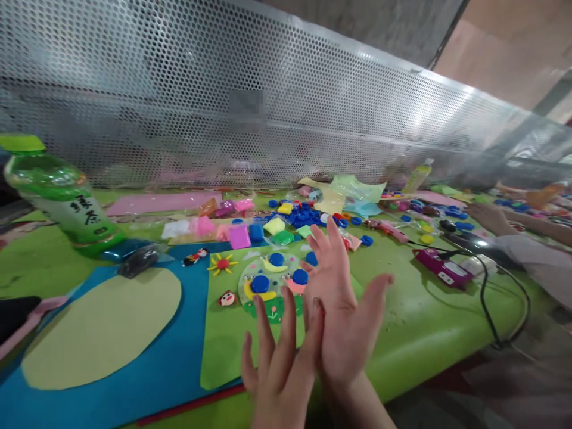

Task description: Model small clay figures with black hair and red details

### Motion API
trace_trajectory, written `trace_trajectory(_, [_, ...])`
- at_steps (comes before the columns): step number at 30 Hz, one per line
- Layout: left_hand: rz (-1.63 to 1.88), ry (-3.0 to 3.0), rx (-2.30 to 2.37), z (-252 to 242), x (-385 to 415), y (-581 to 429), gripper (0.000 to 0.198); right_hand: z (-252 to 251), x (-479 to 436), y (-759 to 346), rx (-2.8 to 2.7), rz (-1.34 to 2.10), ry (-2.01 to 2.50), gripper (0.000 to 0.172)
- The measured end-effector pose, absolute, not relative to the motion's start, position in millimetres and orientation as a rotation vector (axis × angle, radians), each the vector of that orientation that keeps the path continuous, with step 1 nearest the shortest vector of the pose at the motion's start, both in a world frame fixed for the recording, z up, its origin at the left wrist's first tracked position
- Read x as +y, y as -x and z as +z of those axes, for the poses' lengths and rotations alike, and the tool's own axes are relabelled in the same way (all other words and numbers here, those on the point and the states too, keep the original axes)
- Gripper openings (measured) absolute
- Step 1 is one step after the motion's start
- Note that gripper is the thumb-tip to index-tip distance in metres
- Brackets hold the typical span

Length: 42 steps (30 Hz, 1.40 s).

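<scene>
My left hand [283,363] is low in the middle with its fingers spread. One of its fingertips touches the palm of my right hand [342,304], which is turned up and open, thumb out to the right. A tiny red spot shows at that contact; I cannot make out what it is. Behind my hands lies a green card [223,351] with a round clay picture [273,310]. On it are snails with blue bottle-cap shells [260,284]. A yellow clay sun [222,264] and a small clay face [227,298] sit on the card's left side.
A yellow paper oval [107,328] lies on blue card [187,333]. Left stands a green-capped bottle [67,196]. Clay packs [240,236] and blue caps [304,215] spread behind. A purple power strip [442,268] trails black cable. Another person's arm [491,220] reaches in at right.
</scene>
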<state>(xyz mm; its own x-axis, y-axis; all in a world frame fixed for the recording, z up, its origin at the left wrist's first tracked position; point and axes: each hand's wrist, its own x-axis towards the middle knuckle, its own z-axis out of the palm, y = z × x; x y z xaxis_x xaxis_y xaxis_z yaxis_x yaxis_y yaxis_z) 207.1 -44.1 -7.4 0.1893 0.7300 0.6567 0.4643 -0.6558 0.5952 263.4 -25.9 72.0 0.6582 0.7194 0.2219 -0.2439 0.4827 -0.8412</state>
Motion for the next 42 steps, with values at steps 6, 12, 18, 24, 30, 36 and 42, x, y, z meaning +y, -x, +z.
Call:
trace_trajectory(6, [1.438, -2.244, 1.077, 9.1, -38.0, -197.8, 0.049, 71.9, -25.4, -261.4, -0.525, 0.804, 0.733, 0.067])
trace_trajectory(12, [1.529, -2.198, 1.063, 20.5, -31.6, -182.7, 0.04, 71.5, -18.4, -260.8, -0.458, 0.861, 0.629, 0.073])
trace_trajectory(18, [1.517, -2.305, 1.065, 17.8, -36.1, -181.4, 0.042, 69.4, -18.1, -261.2, -0.447, 0.785, 0.612, 0.061])
trace_trajectory(24, [1.465, -2.424, 1.03, 7.1, -42.3, -188.4, 0.051, 71.1, -21.8, -258.6, -0.427, 0.766, 0.676, 0.061])
trace_trajectory(30, [1.368, -2.525, 0.754, 13.2, -37.4, -164.3, 0.038, 76.8, -21.2, -261.3, -0.381, 0.789, 0.64, 0.07])
trace_trajectory(36, [1.542, -2.266, 0.876, 26.0, -41.6, -165.8, 0.041, 76.9, -22.7, -263.0, -0.23, 0.969, 0.572, 0.075])
trace_trajectory(42, [1.541, -2.289, 0.89, 27.0, -40.5, -176.7, 0.027, 70.8, -25.0, -264.6, -0.283, 1.04, 0.525, 0.067])
